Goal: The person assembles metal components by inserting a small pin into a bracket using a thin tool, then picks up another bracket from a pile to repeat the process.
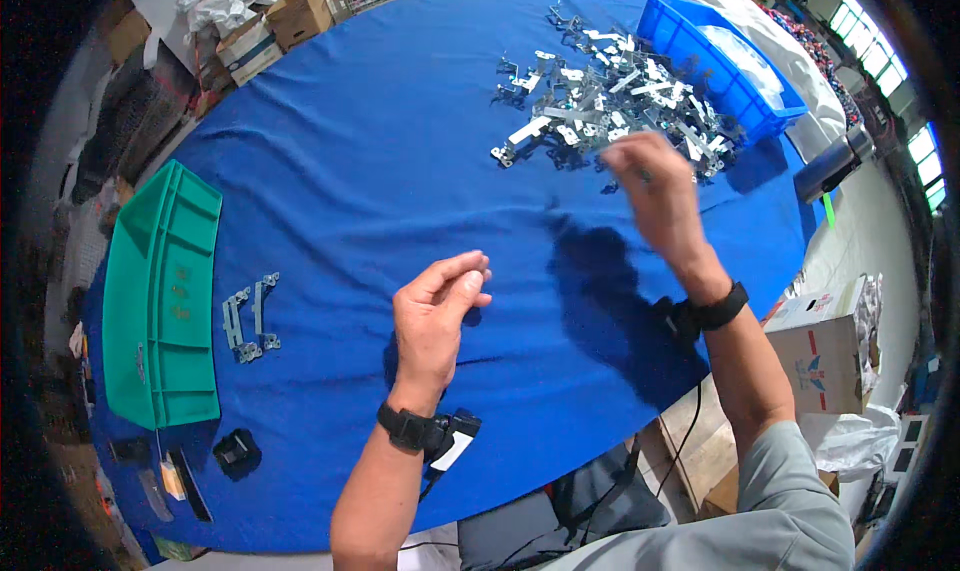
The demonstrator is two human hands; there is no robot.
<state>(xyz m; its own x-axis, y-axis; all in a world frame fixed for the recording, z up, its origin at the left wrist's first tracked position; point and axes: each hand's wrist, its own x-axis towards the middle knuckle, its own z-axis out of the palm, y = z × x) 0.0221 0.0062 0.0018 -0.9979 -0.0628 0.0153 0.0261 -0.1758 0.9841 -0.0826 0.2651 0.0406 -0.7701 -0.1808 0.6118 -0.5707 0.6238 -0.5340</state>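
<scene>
Head view, pile (600,101): metal parts, heaped at one o'clock.
Right hand (655,186): at two o'clock, over the pile's near edge; blurred, grip cannot be told.
Left hand (435,311): toward seven o'clock, pinched narrow, nothing visible in it.
Reach: apparently picking; calls for freeing one part from tangled neighbours.
Loose brackets (260,316): nine o'clock, beside green tray (185,361).

I wear black wrist straps (403,429) and a plain grey sleeve (790,491). At left, a long green plastic tray (130,301); far right, silvery metal brackets (530,131) and a bright-blue plastic bin (780,123) on plain blue cloth (330,191).
</scene>
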